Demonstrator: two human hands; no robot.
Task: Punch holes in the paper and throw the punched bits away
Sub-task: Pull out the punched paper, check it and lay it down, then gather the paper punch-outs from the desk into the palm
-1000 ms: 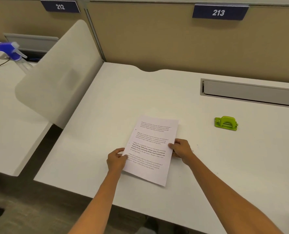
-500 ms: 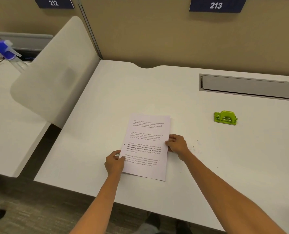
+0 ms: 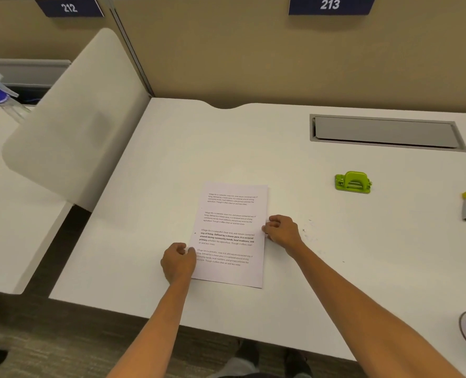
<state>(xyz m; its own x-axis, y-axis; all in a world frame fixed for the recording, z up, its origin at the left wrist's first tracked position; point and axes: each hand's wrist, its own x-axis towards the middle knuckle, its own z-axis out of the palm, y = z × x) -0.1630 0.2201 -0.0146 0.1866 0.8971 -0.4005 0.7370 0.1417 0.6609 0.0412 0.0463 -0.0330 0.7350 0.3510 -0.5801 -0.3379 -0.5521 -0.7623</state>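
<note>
Squared up from its earlier tilt, the paper (image 3: 230, 236) lay flat at frame centre, the left hand (image 3: 178, 261) and right hand (image 3: 282, 231) curled, pinching its side edges. No holes showed; the green punch (image 3: 353, 182) sat untouched at right.

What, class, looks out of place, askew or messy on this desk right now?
Little stands out. The paper lies flat, turned slightly off square with the desk edge, the left hand and right hand at its sides. Faint dark specks mark the desk right of the right hand. The green hole punch sits unused.
</note>
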